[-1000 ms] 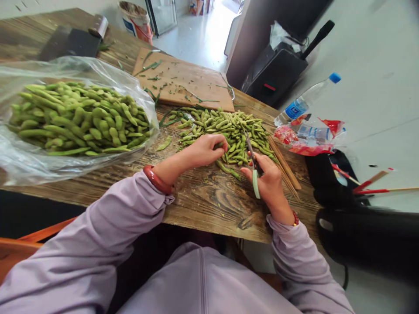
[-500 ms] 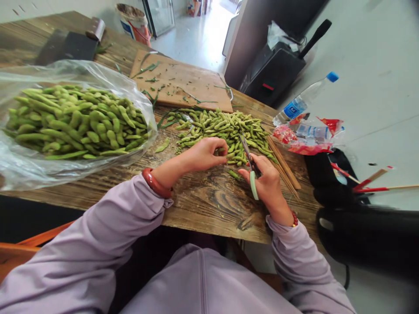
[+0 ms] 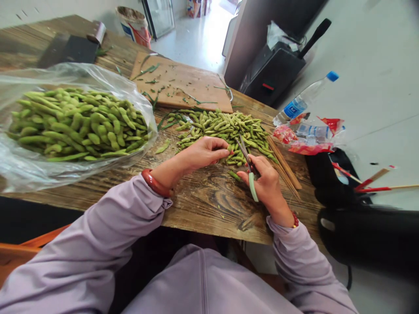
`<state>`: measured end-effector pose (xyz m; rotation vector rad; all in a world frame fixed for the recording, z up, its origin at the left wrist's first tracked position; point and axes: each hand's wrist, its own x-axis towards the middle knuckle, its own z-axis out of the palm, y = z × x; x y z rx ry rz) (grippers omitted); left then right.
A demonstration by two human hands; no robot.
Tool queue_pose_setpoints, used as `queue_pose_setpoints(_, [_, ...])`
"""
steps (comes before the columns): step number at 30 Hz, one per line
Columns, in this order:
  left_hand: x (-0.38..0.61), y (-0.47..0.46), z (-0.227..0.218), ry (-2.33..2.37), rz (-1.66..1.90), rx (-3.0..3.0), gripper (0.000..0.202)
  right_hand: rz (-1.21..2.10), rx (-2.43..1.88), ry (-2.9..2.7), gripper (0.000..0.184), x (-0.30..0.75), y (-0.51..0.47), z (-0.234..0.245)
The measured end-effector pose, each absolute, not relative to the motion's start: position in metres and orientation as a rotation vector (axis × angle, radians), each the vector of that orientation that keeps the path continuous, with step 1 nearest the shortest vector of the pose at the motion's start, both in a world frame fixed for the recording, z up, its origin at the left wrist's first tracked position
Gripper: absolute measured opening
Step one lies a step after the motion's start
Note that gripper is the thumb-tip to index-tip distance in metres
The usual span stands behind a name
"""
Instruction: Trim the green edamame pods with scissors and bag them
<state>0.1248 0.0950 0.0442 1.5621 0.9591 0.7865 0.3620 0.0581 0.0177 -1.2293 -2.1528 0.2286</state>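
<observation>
My left hand [image 3: 209, 151] is closed in a pinch at the near edge of a pile of green edamame pods [image 3: 225, 125]. Between its thumb and fingertips a pod [image 3: 230, 149] shows, partly hidden. Just to the right, my right hand [image 3: 266, 178] is wrapped round a pair of scissors with pale green handles [image 3: 253, 186]. The scissor blades point up and left toward the held pod, their tips over the pile. One loose pod [image 3: 234, 175] lies on the wood between my hands, and another [image 3: 163, 146] lies left of the pile.
At left, a clear plastic bag [image 3: 144, 98] holds many pods. Behind the pile is a wooden cutting board [image 3: 193, 83] with green scraps. Wooden sticks [image 3: 284, 168] lie right of the pile. Further right are a water bottle [image 3: 303, 100] and a red-and-clear wrapper [image 3: 310, 149].
My left hand's fingers have closed into a pinch, now with a pod at the tips, and moved slightly right. The scissors have tilted a little to the left.
</observation>
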Motion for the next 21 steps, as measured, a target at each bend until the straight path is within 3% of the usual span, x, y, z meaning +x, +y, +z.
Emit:
queue_pose_setpoints(8, [0.126, 0.098, 0.040, 0.997, 0.926, 1.575, 0.026, 0.258, -1.225, -2.181, 0.045, 0.361, 0.057, 0.016])
queue_pose_setpoints(21, [0.132, 0.096, 0.033, 0.877, 0.865, 1.580, 0.021, 0.338, -1.183, -2.271, 0.053, 0.356, 0.055, 0.013])
